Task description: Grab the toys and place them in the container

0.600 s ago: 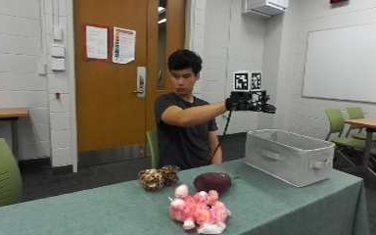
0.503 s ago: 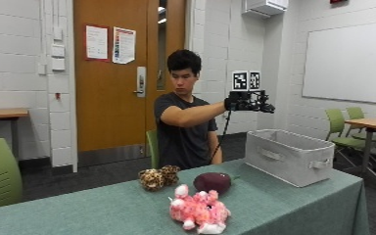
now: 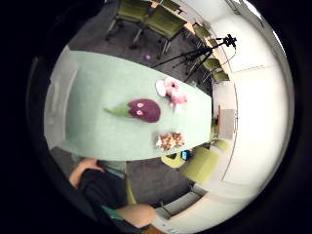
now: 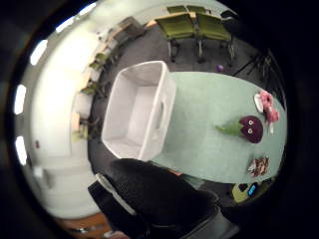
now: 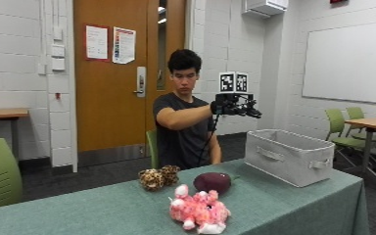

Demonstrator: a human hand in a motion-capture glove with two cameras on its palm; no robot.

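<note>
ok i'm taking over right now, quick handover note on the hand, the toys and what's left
Gloved right hand: raised in the air near the container, holding nothing visible; whether its fingers are straight or curled cannot be told.
Container: on the table's far end; the part of its inside that shows holds no toy.
Toys, all on the green table: pink plush near the front edge, purple plush behind it, spotted brown plush on the person's side.
Done: no toy shows in the container.
Left: pick up all three and put them in.

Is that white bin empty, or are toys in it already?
Empty. The thumb side palm view looks straight down into the container and shows only its bare floor.
</note>
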